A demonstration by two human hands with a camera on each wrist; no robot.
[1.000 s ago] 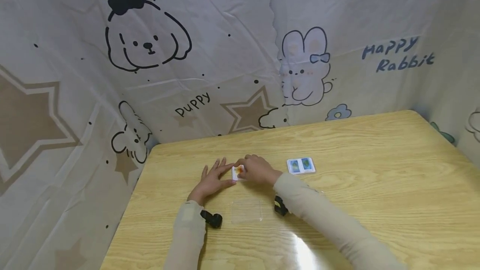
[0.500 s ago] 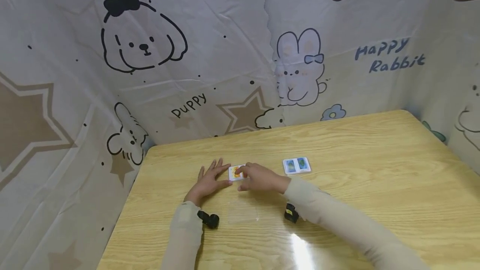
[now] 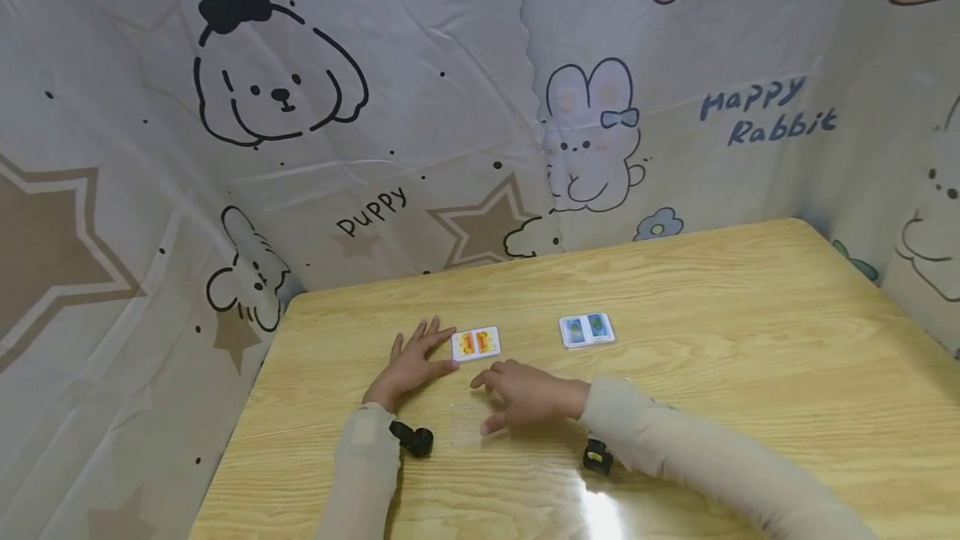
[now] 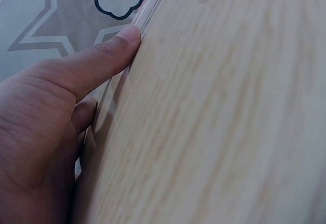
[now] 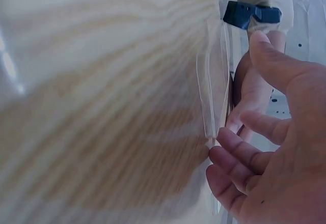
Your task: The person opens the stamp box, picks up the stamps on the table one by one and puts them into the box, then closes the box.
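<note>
A small stack of cards [image 3: 476, 343] with an orange-and-yellow picture on top lies on the table. My left hand [image 3: 411, 367] rests at its left end, fingers spread, thumb and forefinger against the edge. In the left wrist view the thumb [image 4: 109, 56] presses the side of the stack. A clear, shallow plastic box part [image 3: 467, 423] lies nearer to me. Over its right side is my right hand [image 3: 528, 394], fingers loosely bent and holding nothing. The right wrist view puts those fingertips [image 5: 219, 155] close by the edge of the clear plastic [image 5: 211, 81].
A second stack of cards [image 3: 587, 330], with blue-green pictures, lies to the right of the first. Both stand on a wood-grain table [image 3: 697, 315]. A printed cloth [image 3: 450, 107] hangs behind the table and along its sides.
My right hand has left the orange card stack and moved toward me, over the clear plastic. The stack's top picture is now uncovered. My left hand stays against the stack.
</note>
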